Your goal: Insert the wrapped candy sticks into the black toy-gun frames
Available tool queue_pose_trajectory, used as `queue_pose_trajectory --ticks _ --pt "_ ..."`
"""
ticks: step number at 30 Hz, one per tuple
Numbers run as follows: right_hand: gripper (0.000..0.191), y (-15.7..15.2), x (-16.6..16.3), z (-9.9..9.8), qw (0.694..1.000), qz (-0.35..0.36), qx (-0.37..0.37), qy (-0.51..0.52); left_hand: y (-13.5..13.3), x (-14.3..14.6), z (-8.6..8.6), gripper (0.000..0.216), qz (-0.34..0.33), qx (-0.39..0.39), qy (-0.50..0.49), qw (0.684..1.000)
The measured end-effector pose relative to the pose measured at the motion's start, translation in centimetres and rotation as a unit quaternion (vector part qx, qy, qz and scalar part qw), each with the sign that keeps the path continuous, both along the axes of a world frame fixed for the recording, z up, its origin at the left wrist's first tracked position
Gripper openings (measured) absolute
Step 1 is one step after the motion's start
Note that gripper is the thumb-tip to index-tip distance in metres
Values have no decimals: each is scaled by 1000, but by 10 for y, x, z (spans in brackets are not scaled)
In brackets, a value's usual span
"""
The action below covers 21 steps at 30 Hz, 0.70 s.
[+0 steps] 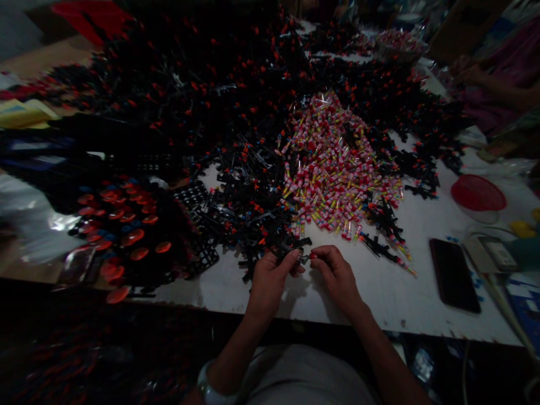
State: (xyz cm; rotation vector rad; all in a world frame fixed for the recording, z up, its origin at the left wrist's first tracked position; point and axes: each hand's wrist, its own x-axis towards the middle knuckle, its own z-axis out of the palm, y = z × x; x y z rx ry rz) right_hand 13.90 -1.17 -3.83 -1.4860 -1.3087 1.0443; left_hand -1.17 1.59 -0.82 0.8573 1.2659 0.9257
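My left hand (268,284) is closed around a black toy gun (297,245), held just above the front part of the white table (367,304). At the gun's end my right hand (337,278) pinches a small red piece (313,256), whose kind is too small and dark to make out. The two hands are close together, fingertips nearly meeting. Just beyond them lies a heap of small clear tubes with pink and yellow contents (333,169). Black toy guns with orange tips (248,197) are piled to its left. A few toy guns with tubes attached (383,247) lie to the right.
Orange-capped dark pieces (133,236) stand by a black plastic crate (202,247) on the left. At right are a phone (453,275), a red mesh basket (478,192) and a device with a display (491,253). Another person's arm (489,84) shows at the far right.
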Motion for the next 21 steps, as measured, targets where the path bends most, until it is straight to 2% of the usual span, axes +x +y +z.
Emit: queue_pose_trajectory --ticks 8,16,21 --pt "19 2 1 1 999 33 -21 19 0 0 -2 22 -7 20 16 1000" --pt "18 5 -2 2 999 29 -26 20 0 -2 -3 24 -10 23 30 999" --pt "20 0 -11 -5 999 46 -16 -9 -4 -3 -3 23 36 18 42 998"
